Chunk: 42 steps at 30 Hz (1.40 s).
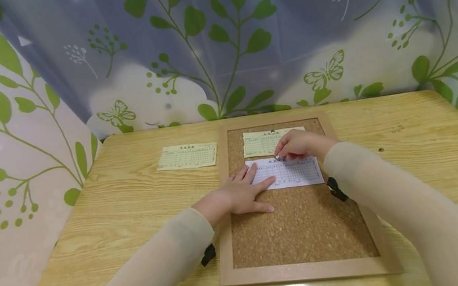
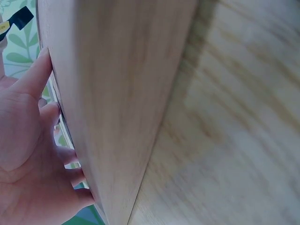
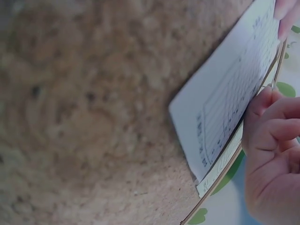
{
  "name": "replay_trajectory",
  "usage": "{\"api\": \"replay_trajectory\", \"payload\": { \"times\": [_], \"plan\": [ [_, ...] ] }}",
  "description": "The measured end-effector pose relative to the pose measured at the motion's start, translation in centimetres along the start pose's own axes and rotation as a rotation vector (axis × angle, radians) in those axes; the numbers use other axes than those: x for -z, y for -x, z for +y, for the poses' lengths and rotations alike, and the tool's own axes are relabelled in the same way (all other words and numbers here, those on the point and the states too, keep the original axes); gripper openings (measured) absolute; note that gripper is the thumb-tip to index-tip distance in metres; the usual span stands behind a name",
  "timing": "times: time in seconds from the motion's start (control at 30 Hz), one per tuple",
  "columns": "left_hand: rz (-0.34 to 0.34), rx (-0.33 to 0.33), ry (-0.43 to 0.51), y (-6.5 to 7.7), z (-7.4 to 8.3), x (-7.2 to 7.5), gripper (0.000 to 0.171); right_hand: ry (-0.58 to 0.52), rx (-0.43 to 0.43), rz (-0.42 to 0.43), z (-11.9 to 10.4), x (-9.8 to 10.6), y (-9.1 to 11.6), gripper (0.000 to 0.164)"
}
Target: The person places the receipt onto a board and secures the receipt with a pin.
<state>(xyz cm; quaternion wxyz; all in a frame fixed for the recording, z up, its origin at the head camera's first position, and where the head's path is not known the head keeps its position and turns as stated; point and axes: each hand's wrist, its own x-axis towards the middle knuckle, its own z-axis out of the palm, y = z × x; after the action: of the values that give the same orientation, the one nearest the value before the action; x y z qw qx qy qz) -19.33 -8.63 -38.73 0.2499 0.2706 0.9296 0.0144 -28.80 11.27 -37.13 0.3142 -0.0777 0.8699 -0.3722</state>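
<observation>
A white printed form slip (image 1: 292,175) lies on the framed cork board (image 1: 297,232), below a yellow form slip (image 1: 256,144) that has a pin (image 1: 272,131) at its top edge. With fingers spread, my left hand (image 1: 245,190) rests on the white slip's left part and the cork beside it. My right hand (image 1: 298,144) pinches a small shiny push pin (image 1: 278,157) between thumb and forefinger, right at the white slip's top edge. In the right wrist view the push pin (image 3: 273,85) pokes up from the fingertips.
Another yellow form slip (image 1: 187,156) lies on the wooden table (image 1: 129,194), left of the board. The board's raised wooden frame (image 1: 312,272) runs round the cork. Behind the table hangs a leaf-patterned cloth (image 1: 208,66).
</observation>
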Motion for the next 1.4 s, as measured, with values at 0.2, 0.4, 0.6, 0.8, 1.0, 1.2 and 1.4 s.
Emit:
{"api": "replay_trajectory", "payload": {
  "times": [0.2,0.4,0.6,0.8,1.0,1.2,1.4],
  "plan": [
    [0.0,0.002,0.0,0.0,0.0,0.0,0.076,0.012,-0.005,0.032,-0.3,-0.4,0.1,0.016],
    [-0.002,0.003,-0.003,0.1,0.1,0.1,0.076,0.041,-0.015,0.059,-0.4,-0.8,-0.1,0.014],
    [-0.003,0.008,-0.005,0.2,0.1,0.2,0.076,0.092,-0.012,0.087,-0.6,-1.0,-0.1,0.014],
    [0.001,0.009,-0.001,0.2,0.2,0.2,0.076,0.117,-0.013,0.114,-0.8,-1.2,0.0,0.013],
    [-0.007,0.014,0.007,0.2,0.2,0.3,0.076,0.077,-0.024,0.118,-0.7,-1.3,0.1,0.014],
    [-0.007,0.013,0.012,0.2,0.3,0.3,0.076,0.035,-0.023,0.119,-0.5,-1.1,0.2,0.016],
    [-0.006,0.01,0.01,0.2,0.2,0.2,0.076,0.0,-0.035,0.122,-0.3,-1.1,0.0,0.016]
  ]
}}
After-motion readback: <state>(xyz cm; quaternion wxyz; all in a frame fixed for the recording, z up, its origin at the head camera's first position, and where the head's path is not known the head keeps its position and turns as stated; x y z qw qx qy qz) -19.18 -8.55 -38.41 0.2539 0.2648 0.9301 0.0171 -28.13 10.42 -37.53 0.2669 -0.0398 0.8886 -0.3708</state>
